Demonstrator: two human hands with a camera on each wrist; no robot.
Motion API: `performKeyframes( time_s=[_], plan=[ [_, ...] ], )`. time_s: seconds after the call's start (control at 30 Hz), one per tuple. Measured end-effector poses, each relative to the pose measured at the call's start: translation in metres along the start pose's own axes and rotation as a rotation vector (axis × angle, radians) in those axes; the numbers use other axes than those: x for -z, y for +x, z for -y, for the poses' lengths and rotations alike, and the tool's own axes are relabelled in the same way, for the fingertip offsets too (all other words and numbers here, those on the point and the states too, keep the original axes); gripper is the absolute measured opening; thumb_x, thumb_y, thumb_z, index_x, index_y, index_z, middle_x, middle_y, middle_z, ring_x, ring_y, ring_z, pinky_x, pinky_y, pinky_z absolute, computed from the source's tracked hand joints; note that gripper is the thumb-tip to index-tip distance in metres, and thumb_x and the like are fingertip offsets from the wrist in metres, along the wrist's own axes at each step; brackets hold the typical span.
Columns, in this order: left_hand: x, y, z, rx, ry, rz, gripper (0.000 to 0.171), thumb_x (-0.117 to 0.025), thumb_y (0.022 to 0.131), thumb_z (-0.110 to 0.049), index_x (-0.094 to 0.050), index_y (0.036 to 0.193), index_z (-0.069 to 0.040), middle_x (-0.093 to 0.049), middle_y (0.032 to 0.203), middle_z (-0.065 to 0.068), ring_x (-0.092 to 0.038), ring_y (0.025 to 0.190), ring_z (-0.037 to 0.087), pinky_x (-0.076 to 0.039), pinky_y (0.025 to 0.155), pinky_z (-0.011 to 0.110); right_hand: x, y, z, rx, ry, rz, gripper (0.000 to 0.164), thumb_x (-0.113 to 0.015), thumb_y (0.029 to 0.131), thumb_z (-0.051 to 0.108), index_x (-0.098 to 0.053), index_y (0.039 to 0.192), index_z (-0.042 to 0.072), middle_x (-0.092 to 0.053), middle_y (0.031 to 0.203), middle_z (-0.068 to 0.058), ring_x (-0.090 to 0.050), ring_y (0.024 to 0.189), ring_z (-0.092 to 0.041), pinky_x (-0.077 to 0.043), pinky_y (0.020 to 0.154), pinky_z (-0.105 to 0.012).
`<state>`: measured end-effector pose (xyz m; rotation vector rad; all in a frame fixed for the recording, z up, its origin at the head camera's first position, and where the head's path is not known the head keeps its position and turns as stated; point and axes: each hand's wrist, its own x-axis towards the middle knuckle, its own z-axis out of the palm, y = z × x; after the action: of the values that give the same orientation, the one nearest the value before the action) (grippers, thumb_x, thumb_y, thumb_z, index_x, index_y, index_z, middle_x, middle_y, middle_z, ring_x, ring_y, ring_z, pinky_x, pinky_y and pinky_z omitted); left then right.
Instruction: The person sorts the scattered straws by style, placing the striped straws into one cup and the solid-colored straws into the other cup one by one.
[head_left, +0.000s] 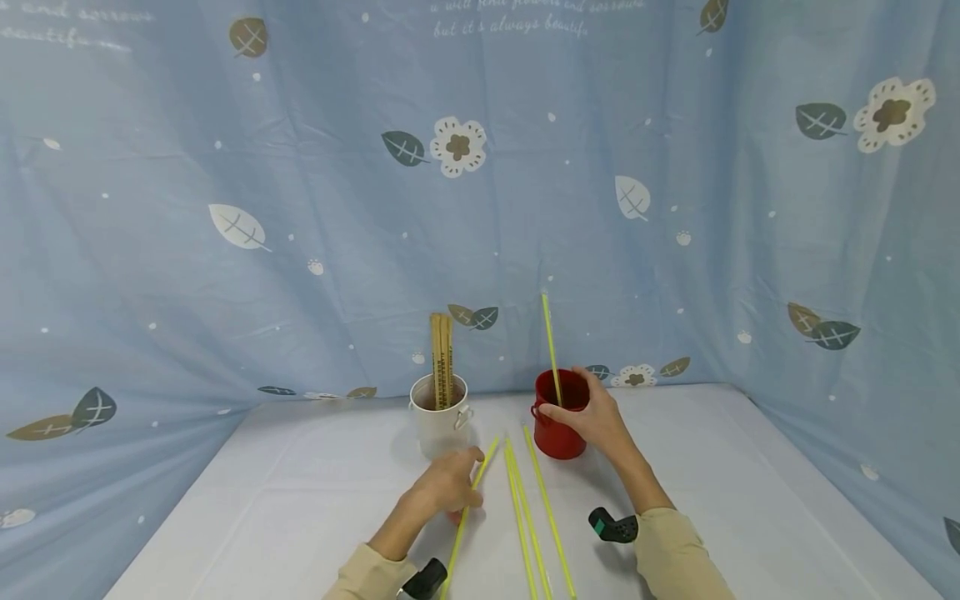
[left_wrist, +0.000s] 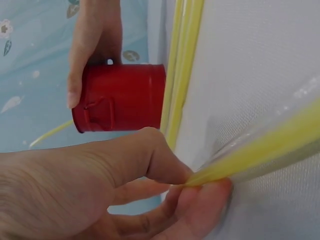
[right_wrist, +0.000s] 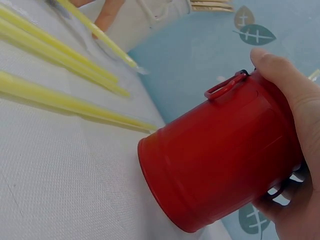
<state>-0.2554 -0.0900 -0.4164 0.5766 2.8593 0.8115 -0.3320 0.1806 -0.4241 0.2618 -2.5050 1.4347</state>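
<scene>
My left hand (head_left: 446, 483) pinches a yellow straw (head_left: 457, 546) in a clear wrapper. The left wrist view shows thumb and fingertips closed on the wrapped straw (left_wrist: 265, 150). On the right, my right hand (head_left: 600, 418) grips a small red metal bucket (head_left: 558, 440) near its rim, thumb on one side and fingers on the other. One yellow straw (head_left: 550, 333) stands in that bucket, leaning slightly, its lower end hidden. Between the hands, several more yellow straws (head_left: 550, 510) lie lengthwise on the table. In the right wrist view the bucket (right_wrist: 215, 160) shows its small looped handle.
A white metal bucket (head_left: 437, 437) stands behind my left hand, holding a bunch of wooden chopsticks (head_left: 442, 358) upright. The white cloth-covered table (head_left: 300, 500) ends at a blue patterned curtain (head_left: 337, 167). Black devices (head_left: 613, 527) sit at both wrists.
</scene>
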Motion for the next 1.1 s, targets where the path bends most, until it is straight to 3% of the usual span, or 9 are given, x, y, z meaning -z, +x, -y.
performKeyframes(
  time_s=[0.23,0.57,0.93,1.1],
  plan=[
    [0.0,0.002,0.002,0.006,-0.069,-0.024,0.056,-0.071,0.075,0.001,-0.052,0.127,-0.004,-0.057,0.076,0.003,-0.059,0.041,0.013,-0.049,0.053,0.023,-0.001,0.0,0.0,0.008,-0.014,-0.005,0.1,-0.081,0.076,0.051,-0.028,0.153,0.013,-0.046,0.145,-0.012,-0.047,0.129,-0.033,-0.054,0.093,-0.052],
    [0.004,0.004,-0.003,-0.038,-0.175,-0.038,0.05,-0.068,0.077,-0.001,-0.053,0.125,-0.005,-0.056,0.072,0.002,-0.059,0.041,0.014,-0.052,0.045,0.029,-0.001,0.0,-0.001,0.008,-0.003,-0.008,0.101,-0.081,0.076,0.051,-0.028,0.153,0.012,-0.046,0.145,-0.012,-0.047,0.13,-0.033,-0.054,0.092,-0.052],
    [0.009,0.004,-0.005,-0.043,-0.206,-0.052,0.045,-0.068,0.082,-0.006,-0.054,0.125,-0.008,-0.06,0.076,0.003,-0.059,0.044,0.017,-0.05,0.043,0.027,0.0,0.0,-0.001,0.006,0.029,0.004,0.1,-0.081,0.077,0.051,-0.028,0.153,0.012,-0.046,0.144,-0.011,-0.047,0.13,-0.032,-0.054,0.092,-0.051],
    [0.011,0.005,-0.007,-0.063,-0.236,-0.064,0.045,-0.067,0.081,-0.006,-0.054,0.124,-0.008,-0.061,0.079,0.003,-0.058,0.045,0.016,-0.052,0.044,0.031,0.0,0.0,0.0,0.004,0.037,0.004,0.101,-0.081,0.076,0.05,-0.028,0.153,0.011,-0.046,0.144,-0.011,-0.047,0.13,-0.032,-0.054,0.092,-0.051]
  ],
)
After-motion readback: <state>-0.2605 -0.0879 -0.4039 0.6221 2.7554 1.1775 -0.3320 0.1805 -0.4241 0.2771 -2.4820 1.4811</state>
